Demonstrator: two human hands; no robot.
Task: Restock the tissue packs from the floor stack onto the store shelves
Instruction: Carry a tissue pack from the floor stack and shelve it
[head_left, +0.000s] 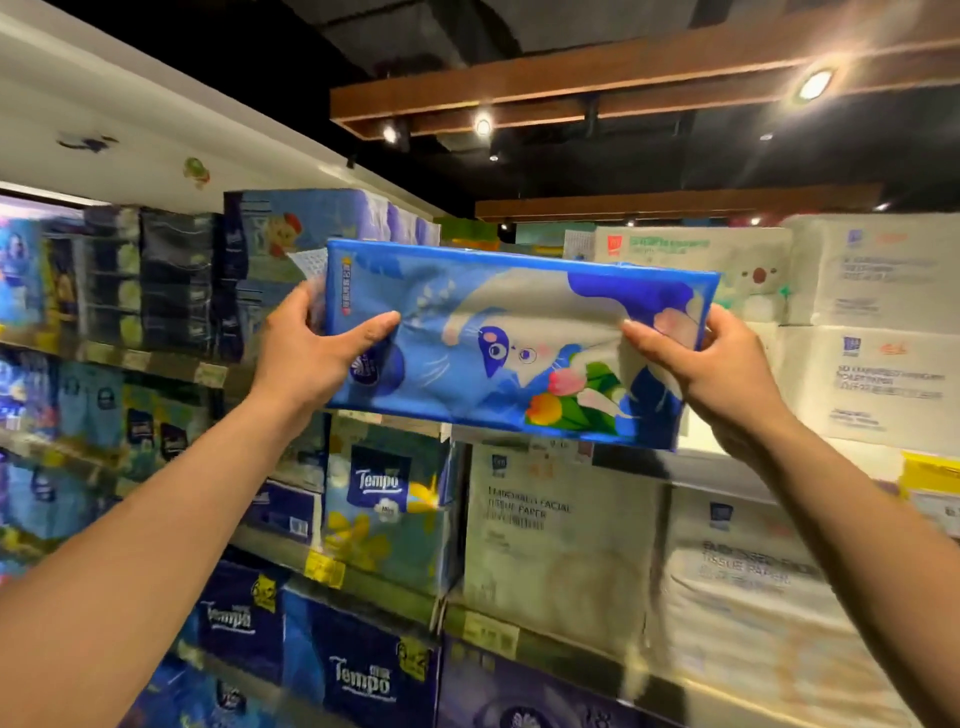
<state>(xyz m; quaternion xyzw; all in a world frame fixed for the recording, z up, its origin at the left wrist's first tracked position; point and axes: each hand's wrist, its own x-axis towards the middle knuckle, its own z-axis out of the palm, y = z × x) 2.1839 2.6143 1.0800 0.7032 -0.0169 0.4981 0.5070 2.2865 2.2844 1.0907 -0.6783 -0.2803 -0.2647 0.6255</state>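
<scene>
A blue tissue pack (514, 343) printed with a white cat and tulips is held up at the height of the upper shelf, slightly tilted down to the right. My left hand (311, 348) grips its left end, thumb across the front. My right hand (701, 364) grips its right end, pinching the wrapper. Behind it a tall blue pack (311, 228) stands on the top shelf. The floor stack is out of view.
Shelves (395, 597) filled with Tempo tissue packs (384, 509) run along the left and below. White facial tissue packs (556, 535) fill the right shelves. More white packs (883, 332) are stacked at upper right. Wooden ceiling beams with spotlights hang overhead.
</scene>
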